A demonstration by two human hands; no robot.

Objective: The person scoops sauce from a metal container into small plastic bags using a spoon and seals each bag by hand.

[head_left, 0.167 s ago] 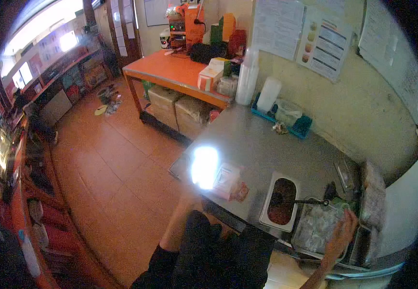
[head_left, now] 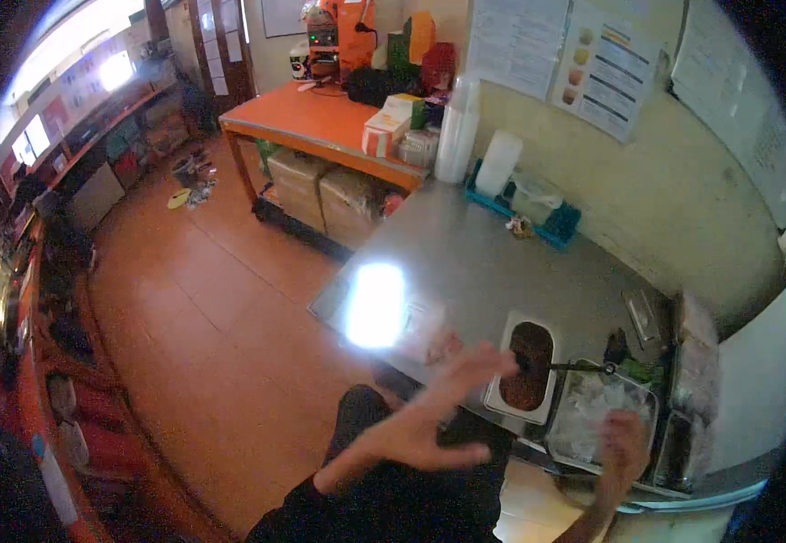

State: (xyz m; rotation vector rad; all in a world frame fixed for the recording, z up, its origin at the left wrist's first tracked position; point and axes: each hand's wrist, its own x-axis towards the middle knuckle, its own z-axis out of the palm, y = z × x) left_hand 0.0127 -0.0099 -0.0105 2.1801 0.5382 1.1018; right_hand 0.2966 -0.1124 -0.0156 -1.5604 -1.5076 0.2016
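My left hand is in the air over the table's front edge, fingers spread and holding nothing. Its fingertips come close to a metal container of dark reddish-brown food, in which a dark-handled utensil rests. Over a metal tray of pale, clear-looking pieces hovers my right hand. Its fingers look bent but are blurred, so a grip cannot be made out. A glaring bright rectangle, perhaps a lit screen, sits on the steel table beside a pale plastic packet.
Stacked clear packs line the table's right end. A teal basket and tall stacked cups stand along the wall. Beyond is an orange table with boxes underneath. Tiled floor lies to the left.
My left hand has moved right, from beside the bright rectangle toward the container. The right hand has shifted slightly left and down over the tray. The camera view has shifted slightly.
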